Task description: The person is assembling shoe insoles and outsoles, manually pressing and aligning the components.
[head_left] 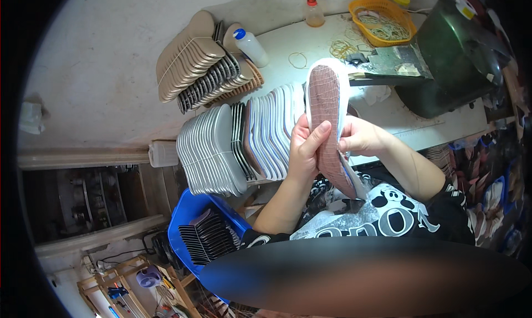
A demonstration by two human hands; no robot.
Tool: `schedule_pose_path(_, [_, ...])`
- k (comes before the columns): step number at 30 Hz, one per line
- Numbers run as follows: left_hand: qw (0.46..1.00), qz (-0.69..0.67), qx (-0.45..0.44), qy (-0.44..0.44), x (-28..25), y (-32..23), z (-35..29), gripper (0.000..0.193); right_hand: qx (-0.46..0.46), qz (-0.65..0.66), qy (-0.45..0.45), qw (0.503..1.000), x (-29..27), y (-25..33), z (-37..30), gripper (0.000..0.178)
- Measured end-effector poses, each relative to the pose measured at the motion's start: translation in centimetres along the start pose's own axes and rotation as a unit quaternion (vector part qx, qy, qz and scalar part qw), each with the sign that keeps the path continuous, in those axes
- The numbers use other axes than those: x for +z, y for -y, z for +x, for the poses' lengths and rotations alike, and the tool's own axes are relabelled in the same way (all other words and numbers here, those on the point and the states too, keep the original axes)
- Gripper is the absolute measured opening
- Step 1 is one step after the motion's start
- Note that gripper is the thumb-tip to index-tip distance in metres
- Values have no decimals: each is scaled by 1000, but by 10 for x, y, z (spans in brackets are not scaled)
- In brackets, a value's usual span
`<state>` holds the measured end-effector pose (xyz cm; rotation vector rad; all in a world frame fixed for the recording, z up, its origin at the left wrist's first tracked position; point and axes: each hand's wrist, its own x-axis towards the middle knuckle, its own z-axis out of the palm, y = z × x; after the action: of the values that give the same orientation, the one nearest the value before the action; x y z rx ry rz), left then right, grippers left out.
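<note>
Upright in front of my chest is a shoe insole (324, 99), brown and lined on the face toward me, with a white layer showing around its edge. My left hand (306, 149) is wrapped round its left side, thumb pressed on the brown face. At the right edge, the fingers of my right hand (360, 138) pinch the layers at mid-length. Close beside my left hand stands a row of white and blue-edged insoles (271, 132). Grey insoles (208, 152) tied with a band continue that row to the left.
Beige insoles (188, 57) are bundled at the far left, beside a blue-capped bottle (252, 47). A dark green machine (460, 57) occupies the right of the white table (282, 44). An orange basket (402, 21) holds rubber bands. Below left, a blue bin (183, 218) contains dark insoles.
</note>
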<state>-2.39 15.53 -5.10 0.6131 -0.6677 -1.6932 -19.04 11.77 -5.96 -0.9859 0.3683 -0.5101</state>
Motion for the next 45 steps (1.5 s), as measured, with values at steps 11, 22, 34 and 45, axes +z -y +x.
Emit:
schedule_pose_path(11, [943,306,120,-57,7,-6,26,33,-50,-392,-182,901,7,40,-6,27])
schedule_pose_path(22, [857,490,106,-122,-20,-24,127,39,-24,-94,-236,967,-14,14,-37,27])
schedule_pose_path(34, [814,567,52,-114,8,-8,155,44,5,65,-253,965,-7,5,-46,28])
schedule_pose_path(45, [678,691,214,-130,-19,-24,185,83,-42,180,-340,922,17,25,-9,28])
